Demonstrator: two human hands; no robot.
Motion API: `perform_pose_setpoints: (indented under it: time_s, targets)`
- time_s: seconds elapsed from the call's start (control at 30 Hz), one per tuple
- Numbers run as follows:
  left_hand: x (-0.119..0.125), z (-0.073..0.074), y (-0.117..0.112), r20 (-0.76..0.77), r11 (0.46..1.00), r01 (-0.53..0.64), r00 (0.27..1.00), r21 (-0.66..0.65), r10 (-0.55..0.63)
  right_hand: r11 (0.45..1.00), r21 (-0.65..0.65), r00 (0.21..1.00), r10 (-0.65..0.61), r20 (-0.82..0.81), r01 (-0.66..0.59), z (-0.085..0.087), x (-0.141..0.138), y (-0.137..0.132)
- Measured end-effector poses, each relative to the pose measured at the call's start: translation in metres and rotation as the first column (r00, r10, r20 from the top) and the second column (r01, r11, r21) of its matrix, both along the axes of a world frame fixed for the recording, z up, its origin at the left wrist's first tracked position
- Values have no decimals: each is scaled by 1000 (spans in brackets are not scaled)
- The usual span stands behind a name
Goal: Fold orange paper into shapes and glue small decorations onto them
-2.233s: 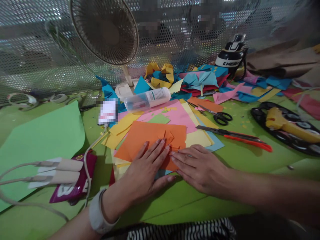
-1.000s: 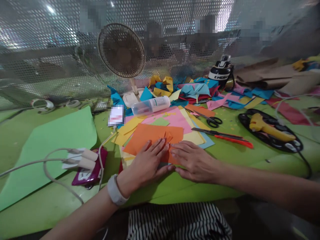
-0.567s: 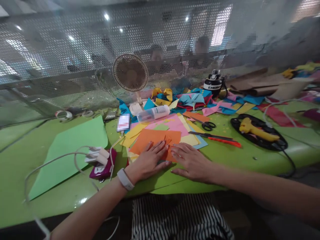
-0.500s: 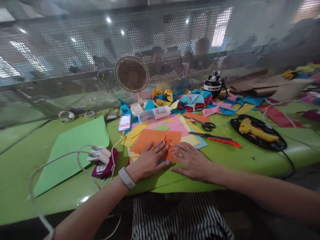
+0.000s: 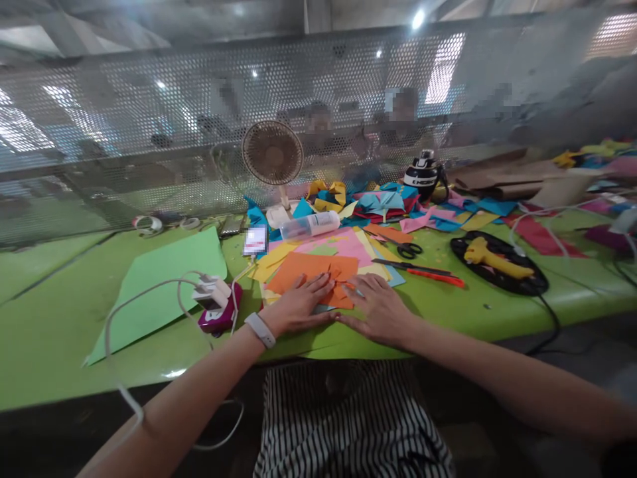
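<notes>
at the near edge of the green worktop [image 5: 50,312], head view: left hand [image 5: 294,307] palm down and flat, fingers extended and slightly parted, fingertips on the orange sheet [image 5: 301,264] beside a small folded orange piece [image 5: 338,272]; thumb stretched sideways just nearside of the sheet. pale band [image 5: 260,330] on that wrist. right hand [image 5: 382,307] palm down too: fingers extended, a little bent, fingertips at the right edge of the orange sheet, thumb pointing across, its tip near the other thumb. both hands uncurled; whether the right fingertips press on the paper, cannot tell.

orange sheet lies on top of a loose stack [image 5: 355,245], yellow, pink and pale blue paper showing around it. folded piece at its right part, between the two sets of fingertips.

right of the stack: a cutter with a red handle [image 5: 438,277] and black scissors [image 5: 409,250]; beyond them, a yellow glue gun [image 5: 497,259] on a black tray [image 5: 540,280]. left of it: white plugs [image 5: 213,292] on a purple packet [image 5: 223,318], near a large green sheet [image 5: 169,279]. behind: a clear bottle [image 5: 296,229] on its side, a fan [image 5: 273,153], a heap of folded coloured papers [image 5: 383,199]. dark flask with a white band [image 5: 422,178] at the heap's right.
</notes>
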State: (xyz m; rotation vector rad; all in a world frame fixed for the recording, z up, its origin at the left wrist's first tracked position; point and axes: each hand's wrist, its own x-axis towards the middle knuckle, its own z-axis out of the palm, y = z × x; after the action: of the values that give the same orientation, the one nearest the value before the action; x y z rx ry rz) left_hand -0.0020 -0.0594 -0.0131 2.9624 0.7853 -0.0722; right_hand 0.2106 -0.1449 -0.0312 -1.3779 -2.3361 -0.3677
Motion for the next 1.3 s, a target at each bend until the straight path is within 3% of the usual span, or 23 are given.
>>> perform_pose_setpoints:
  time_s: [0.33, 0.5, 0.57, 0.7, 0.9, 1.3]
  targets:
    - [5, 4, -2, -42, 996, -62, 997, -61, 60, 979, -190, 996, 77, 40, -68, -3, 10, 8]
    - [14, 4, -16, 54, 998, -41, 998, 50, 38, 978, -185, 995, 102, -9, -101, -4, 11, 10]
    - [19, 2, -25, 54, 998, 15, 998, 54, -18, 978, -183, 995, 96, -27, -99, -5, 11, 10]
    - [25, -2, -36, 23, 1000, 14, 1000, 21, -14, 976, -189, 994, 95, -58, -104, -7, 12, 12]
    - [25, 0, -36, 69, 1000, 14, 998, -11, -13, 979, -175, 993, 93, -77, -105, -10, 12, 12]
    - [14, 6, -35, 8, 993, -97, 995, -73, 98, 984, -132, 990, 110, -84, -120, -9, 12, 11]
